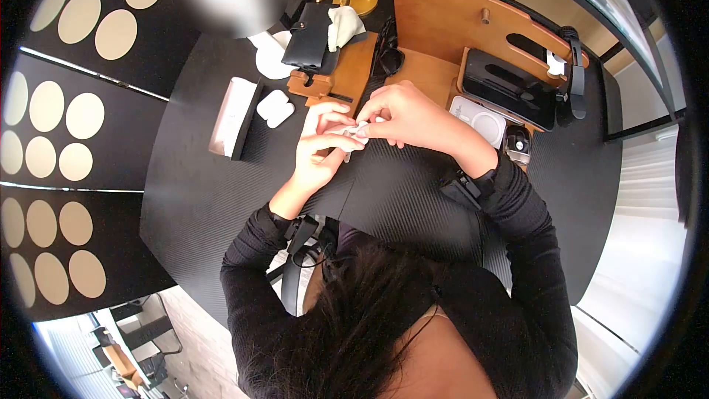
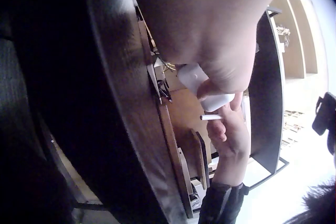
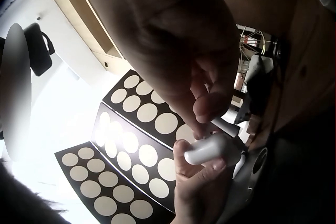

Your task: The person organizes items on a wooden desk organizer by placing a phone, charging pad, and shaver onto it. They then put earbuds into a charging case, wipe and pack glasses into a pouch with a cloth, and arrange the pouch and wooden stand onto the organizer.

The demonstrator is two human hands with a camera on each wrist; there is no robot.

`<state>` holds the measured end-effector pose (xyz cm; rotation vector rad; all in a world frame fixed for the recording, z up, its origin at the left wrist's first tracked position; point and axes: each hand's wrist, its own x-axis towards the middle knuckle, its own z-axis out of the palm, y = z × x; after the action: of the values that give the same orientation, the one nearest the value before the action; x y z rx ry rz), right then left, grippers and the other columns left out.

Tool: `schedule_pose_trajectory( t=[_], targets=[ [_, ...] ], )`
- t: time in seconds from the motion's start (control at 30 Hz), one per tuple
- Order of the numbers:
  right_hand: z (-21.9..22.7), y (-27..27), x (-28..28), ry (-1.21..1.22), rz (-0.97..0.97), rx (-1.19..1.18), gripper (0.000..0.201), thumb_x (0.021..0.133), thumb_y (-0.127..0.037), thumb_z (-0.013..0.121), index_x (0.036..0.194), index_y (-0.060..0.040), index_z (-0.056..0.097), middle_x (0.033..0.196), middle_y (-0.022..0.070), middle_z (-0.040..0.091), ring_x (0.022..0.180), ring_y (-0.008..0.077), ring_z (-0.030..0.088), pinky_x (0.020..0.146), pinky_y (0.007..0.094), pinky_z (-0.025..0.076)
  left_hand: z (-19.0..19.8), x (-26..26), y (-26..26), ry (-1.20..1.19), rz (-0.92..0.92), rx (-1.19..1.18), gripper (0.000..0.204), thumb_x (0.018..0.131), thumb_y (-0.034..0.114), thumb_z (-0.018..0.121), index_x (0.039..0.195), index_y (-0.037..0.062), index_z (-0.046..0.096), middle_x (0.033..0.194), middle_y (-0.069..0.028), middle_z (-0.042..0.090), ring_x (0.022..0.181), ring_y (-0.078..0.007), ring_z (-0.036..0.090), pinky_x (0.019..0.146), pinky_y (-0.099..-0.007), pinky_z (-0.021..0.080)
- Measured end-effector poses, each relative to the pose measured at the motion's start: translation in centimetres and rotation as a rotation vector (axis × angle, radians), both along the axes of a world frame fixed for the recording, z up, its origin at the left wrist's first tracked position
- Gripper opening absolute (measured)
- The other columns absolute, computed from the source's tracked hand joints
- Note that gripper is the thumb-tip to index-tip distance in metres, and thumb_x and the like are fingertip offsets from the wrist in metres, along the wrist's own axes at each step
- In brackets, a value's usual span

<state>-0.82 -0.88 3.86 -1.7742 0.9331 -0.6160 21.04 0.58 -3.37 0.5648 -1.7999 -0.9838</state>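
Observation:
My left hand (image 1: pixel 317 151) grips a small, smooth white rounded object (image 1: pixel 360 133) in front of the body. This white object (image 3: pixel 210 149) lies between the left thumb and fingers in the right wrist view, and it shows partly behind the left palm in the left wrist view. My right hand (image 1: pixel 410 118) meets it from the other side with bent fingers. A thin white stem (image 2: pixel 211 117) sticks out from the right fingers, close beside the rounded object. The fingers hide where the two pieces meet.
A white two-lobed case (image 1: pixel 275 108) and an open narrow box (image 1: pixel 236 118) lie left on the black table (image 1: pixel 199 192). Beyond the hands are a wooden stand (image 1: pixel 310 85), a black pouch (image 1: pixel 306 44), a wooden organizer (image 1: pixel 443 11) and a white charging pad (image 1: pixel 484 124).

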Motion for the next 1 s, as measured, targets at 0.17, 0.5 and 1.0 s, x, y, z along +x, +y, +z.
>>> schedule_pose_trajectory(
  t=[0.17,0.5,1.0],
  targets=[
    [0.7,0.4,-0.1,-0.036,-0.013,-0.043,0.015,0.083,-0.009,0.07,0.09,0.0038,0.07,0.073,0.0061,0.059,0.05,0.0101,0.059,0.044,0.0234,0.047,0.0,0.1,-0.1,-0.01,-0.008,-0.021,0.038,0.061,-0.021,0.062,0.074,0.0109,0.077,0.122,-0.0094,0.047,0.114,-0.0228,0.055,0.098,-0.0387,0.051],
    [-0.9,0.1,0.5,-0.061,-0.014,-0.248,0.015,0.082,-0.007,0.071,0.092,0.0036,0.069,0.073,0.0061,0.058,0.052,0.011,0.059,0.046,0.0239,0.048,0.2,0.1,-0.1,-0.008,-0.003,-0.022,0.034,0.058,-0.016,0.069,0.071,0.0138,0.078,0.122,-0.0091,0.049,0.112,-0.0228,0.055,0.098,-0.0415,0.05],
    [-0.9,0.2,0.5,-0.035,-0.005,0.025,0.017,0.084,-0.009,0.069,0.094,0.0049,0.069,0.071,0.0087,0.064,0.048,0.011,0.059,0.044,0.0244,0.047,-0.1,0.1,-0.2,0.018,0.001,-0.028,0.033,0.058,-0.016,0.07,0.072,0.0128,0.078,0.124,-0.0093,0.049,0.107,-0.0215,0.056,0.093,-0.0388,0.052]
  ],
)
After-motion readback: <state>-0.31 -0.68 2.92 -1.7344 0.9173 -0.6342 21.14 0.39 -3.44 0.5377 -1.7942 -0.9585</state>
